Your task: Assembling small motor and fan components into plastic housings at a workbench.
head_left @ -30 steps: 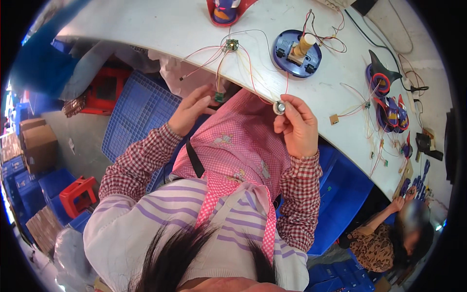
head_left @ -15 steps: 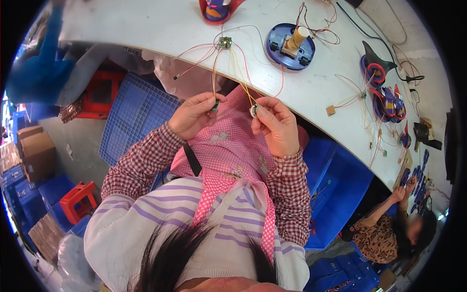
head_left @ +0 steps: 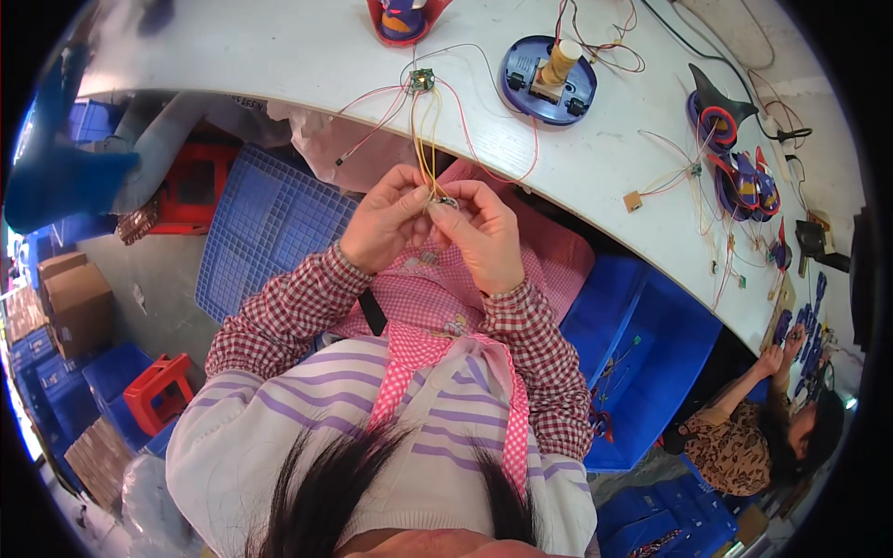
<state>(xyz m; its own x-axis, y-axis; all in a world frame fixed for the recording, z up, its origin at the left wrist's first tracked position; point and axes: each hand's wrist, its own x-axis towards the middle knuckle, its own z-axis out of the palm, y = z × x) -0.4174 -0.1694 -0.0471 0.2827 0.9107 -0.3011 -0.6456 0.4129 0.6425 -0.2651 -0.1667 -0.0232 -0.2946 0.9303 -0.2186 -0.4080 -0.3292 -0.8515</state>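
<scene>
Yellow wires [head_left: 421, 153] run down from a small green circuit board [head_left: 422, 80] to a person's two bare hands, which meet over the lap. Take the hands as the clock's centre: the board lies at twelve, on a white table [head_left: 260, 56] near its edge. The left hand [head_left: 379, 225] has thumb and forefinger pinched closed on the wire ends. The right hand [head_left: 490, 240] pinches a small metallic part [head_left: 448, 202], mostly hidden by fingertips, touching or nearly touching the left. Between one and two o'clock sits a round blue base [head_left: 549, 81]; at four, a blue bin [head_left: 651, 372]. A downward pull could strain the thin wires' joints or drag the board off the table. A loosened pinch could drop the part onto the pink apron [head_left: 409, 288], and the looping red wire [head_left: 464, 130] might snag.
</scene>
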